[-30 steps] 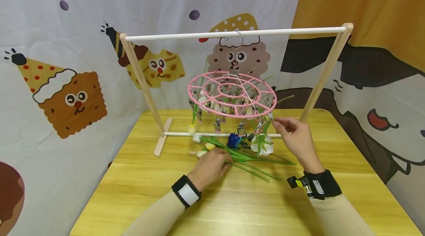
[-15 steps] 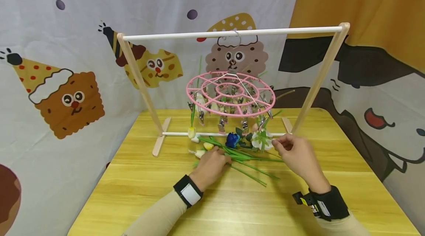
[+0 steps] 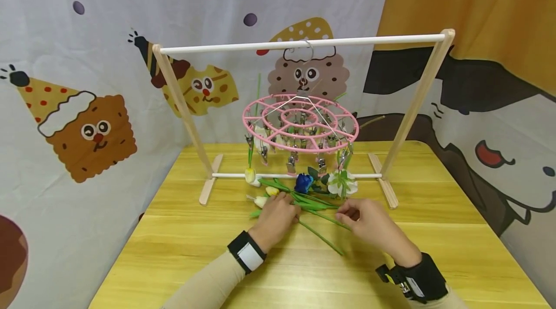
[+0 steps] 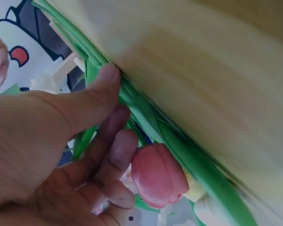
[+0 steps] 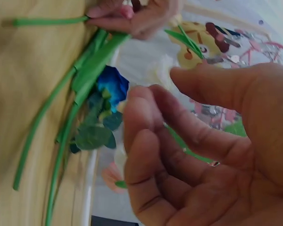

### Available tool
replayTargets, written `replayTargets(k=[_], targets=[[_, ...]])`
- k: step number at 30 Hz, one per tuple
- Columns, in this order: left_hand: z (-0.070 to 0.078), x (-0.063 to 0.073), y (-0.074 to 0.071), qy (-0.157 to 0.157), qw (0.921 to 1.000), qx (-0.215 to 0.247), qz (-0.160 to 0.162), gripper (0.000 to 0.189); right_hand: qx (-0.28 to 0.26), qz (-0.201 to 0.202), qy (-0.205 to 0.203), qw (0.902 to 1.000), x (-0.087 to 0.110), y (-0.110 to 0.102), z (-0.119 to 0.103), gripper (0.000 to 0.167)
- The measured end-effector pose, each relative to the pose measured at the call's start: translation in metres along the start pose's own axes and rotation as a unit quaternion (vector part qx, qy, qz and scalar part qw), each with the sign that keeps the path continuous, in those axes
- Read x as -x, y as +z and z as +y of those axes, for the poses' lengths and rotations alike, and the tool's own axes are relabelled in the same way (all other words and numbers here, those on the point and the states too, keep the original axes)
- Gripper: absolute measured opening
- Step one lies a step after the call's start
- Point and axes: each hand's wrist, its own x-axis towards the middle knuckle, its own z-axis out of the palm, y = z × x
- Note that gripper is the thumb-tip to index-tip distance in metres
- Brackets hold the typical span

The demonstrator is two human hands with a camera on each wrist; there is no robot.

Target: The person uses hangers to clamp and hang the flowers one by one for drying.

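My left hand (image 3: 278, 217) is low over the flowers on the table, pinching the green stem (image 3: 319, 237) of a tulip between thumb and finger. A pink tulip head (image 4: 158, 176) shows beside its fingers in the left wrist view; I cannot tell whether it belongs to that stem. My right hand (image 3: 369, 224) hovers by the stem ends with nothing in its loosely bent fingers; in the right wrist view its thumb stands apart from them. Between and beyond the hands lie a yellow tulip (image 3: 271, 191), a blue rose (image 3: 303, 183) and several green stems.
A wooden rack with a white top bar (image 3: 243, 47) stands behind the hands. From it hangs a pink round clip hanger (image 3: 304, 150) with metal clips and clipped flowers, including a yellow-white tulip (image 3: 250, 175) and a white flower (image 3: 343, 183). Patterned cloth hangs behind.
My right hand has let go at the hanger's right edge and come down to the stems on the table. My left hand has barely moved; one stem now slants out toward me.
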Motion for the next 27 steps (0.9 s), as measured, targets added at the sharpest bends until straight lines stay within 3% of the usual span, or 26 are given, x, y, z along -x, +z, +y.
replayTargets(k=[5,10,22,27], targets=[[0.001,0.004,0.000,-0.007,1.0000,0.001,0.000,0.011,0.010,-0.053,-0.016,0.9984,-0.001,0.014,-0.001,0.011],[0.000,0.007,-0.004,-0.006,0.9993,0.033,0.013,0.009,0.025,-0.054,-0.014,0.9981,-0.001,0.024,-0.004,0.015],[-0.007,0.009,-0.030,-0.023,0.9955,0.068,0.062,0.010,0.035,0.022,-0.033,0.9986,0.000,0.023,-0.015,0.001],[-0.013,0.011,-0.042,-0.014,0.9876,0.123,0.096,0.005,0.022,0.087,-0.045,0.9949,0.004,0.019,-0.023,0.013]])
